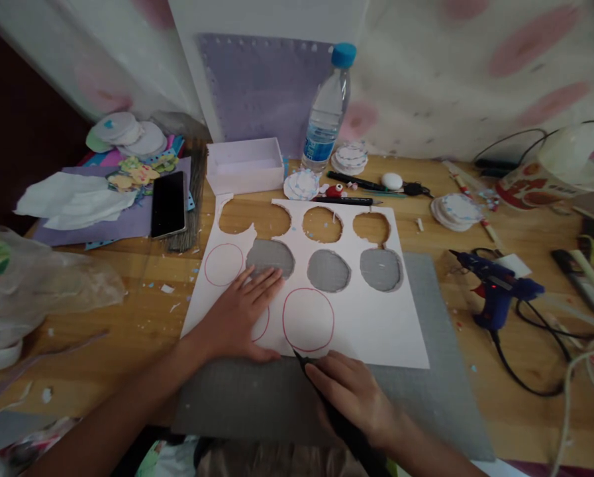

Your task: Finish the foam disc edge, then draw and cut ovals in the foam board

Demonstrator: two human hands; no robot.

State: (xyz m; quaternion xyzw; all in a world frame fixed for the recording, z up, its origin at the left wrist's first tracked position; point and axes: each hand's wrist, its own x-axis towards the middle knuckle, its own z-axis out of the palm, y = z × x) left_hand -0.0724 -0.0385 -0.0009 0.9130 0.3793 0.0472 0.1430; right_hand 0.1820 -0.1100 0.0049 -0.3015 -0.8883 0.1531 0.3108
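Note:
A white sheet [371,331] lies on a grey cutting mat [430,311]. Several round holes are cut out of its upper part, and red circles are drawn on the rest. My left hand [242,308] rests flat on the sheet with fingers spread, partly covering one drawn circle. In my right hand [351,391] is a black craft knife [334,417], its tip at the lower left edge of the red circle [308,290] in the middle. Whether the blade pierces the sheet I cannot tell.
Behind the sheet stand a water bottle [325,119] and a white box [246,165], near a pencil [349,200]. A phone [168,204] lies left. To the right are a blue glue gun [498,288] with a cord, stacked white discs [456,211] and a paper tub [538,175].

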